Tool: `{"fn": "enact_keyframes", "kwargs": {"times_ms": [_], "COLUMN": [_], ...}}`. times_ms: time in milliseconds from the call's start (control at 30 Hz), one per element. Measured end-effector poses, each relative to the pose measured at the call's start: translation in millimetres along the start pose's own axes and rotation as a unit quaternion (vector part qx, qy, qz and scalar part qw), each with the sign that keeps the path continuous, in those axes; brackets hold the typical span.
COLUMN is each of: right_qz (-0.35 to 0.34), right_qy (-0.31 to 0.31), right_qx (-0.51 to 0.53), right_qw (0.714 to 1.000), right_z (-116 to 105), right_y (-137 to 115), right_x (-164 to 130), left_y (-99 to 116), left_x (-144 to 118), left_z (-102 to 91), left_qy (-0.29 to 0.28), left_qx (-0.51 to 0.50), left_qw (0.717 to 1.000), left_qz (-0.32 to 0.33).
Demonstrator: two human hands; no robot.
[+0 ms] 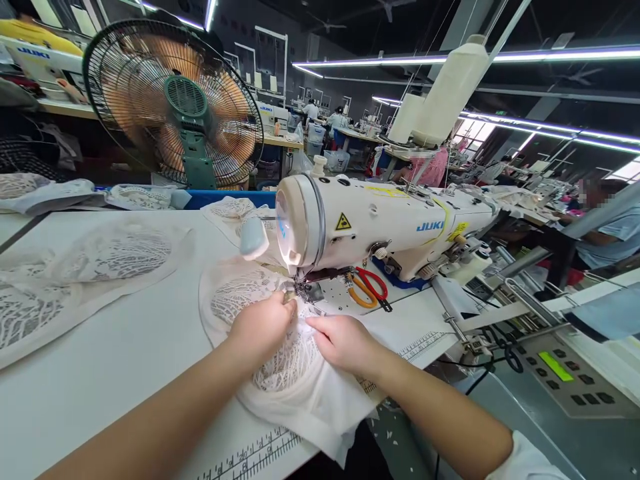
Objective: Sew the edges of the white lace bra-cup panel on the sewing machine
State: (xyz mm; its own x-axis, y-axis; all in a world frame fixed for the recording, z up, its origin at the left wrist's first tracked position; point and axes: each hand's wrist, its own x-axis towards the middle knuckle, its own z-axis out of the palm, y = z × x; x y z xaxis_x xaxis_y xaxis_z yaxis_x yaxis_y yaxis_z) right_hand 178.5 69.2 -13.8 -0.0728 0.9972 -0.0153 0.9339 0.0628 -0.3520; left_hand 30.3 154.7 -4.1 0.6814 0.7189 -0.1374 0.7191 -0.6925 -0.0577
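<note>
A white lace bra (285, 363) lies under the needle of a white sewing machine (380, 220), and its lower part drapes over the table's front edge. Just left of the presser foot, my left hand (264, 327) is closed on the lace, fingertips close to the needle. My right hand (345, 341) pinches the fabric between thumb and forefinger, a little nearer to me and to the right. Between the two hands the lace is held flat. The exact spot under the needle is partly hidden by my left fingers and the foot.
Scissors with red and orange handles (369, 288) lie on the machine bed. More white lace pieces (125, 257) lie at the left. A large fan (175, 100) stands behind the table. Thread cones (453, 90) rise behind the machine; a control panel (565, 373) sits at the right. Other people work farther off.
</note>
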Motion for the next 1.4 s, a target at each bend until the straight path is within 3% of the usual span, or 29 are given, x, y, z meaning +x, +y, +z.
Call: {"fn": "enact_keyframes", "kwargs": {"times_ms": [300, 533, 800, 967, 1167, 1400], "right_qz": [0.021, 0.034, 0.046, 0.015, -0.083, -0.061], "right_qy": [-0.052, -0.089, -0.08, -0.059, -0.059, -0.075], "right_qx": [-0.049, -0.068, -0.115, -0.094, -0.089, -0.088], "right_qw": [0.997, 0.993, 0.989, 0.994, 0.991, 0.991], "right_z": [-7.1, -14.2, -12.3, -11.3, -8.3, -7.9], "right_y": [-0.5, -3.2, -9.8, -4.7, 11.2, 16.5], "right_x": [12.4, 14.2, 17.3, 5.0, -23.3, -18.1], "left_y": [1.1, 2.4, -8.3, -22.0, -20.0, -18.4], "left_x": [8.0, 10.4, 11.2, -5.6, -26.8, -20.2], "left_z": [5.6, 3.2, -0.8, -9.1, -23.9, -25.8], "left_qy": [0.012, -0.014, 0.014, 0.033, -0.074, -0.112], "left_qx": [-0.024, -0.038, -0.088, -0.134, -0.049, -0.014], "left_qw": [1.0, 0.998, 0.995, 0.99, 0.995, 0.993], "left_qz": [-0.016, -0.041, -0.049, -0.014, 0.049, 0.02]}}
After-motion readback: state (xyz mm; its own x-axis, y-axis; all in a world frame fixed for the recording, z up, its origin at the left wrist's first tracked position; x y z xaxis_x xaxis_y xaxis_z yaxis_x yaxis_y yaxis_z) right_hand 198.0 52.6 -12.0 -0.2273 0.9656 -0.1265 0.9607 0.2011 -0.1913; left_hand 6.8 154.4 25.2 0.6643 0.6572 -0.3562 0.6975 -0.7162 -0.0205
